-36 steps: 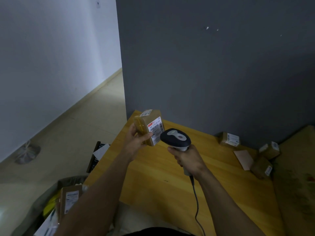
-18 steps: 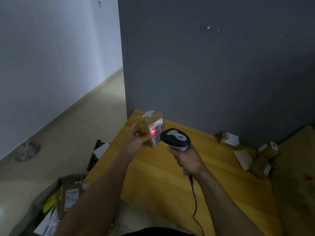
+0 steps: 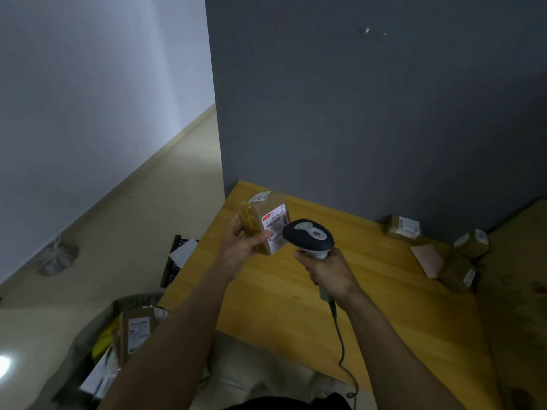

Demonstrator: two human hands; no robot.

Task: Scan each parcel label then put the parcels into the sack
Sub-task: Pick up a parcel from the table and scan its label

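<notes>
Your parcel is just left of the scanner, above the counter. Other parcels lie far right; the sack stands on the floor, left.

L hand holds parcel, R hand grips scanner, wooden table

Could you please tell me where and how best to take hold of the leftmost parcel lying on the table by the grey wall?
Probably by its two brown end faces, coming from above and in front. The parcel lies flat on the table with the wall close behind, blocking the back, and its white label faces up, so keep that uncovered for scanning.
</notes>
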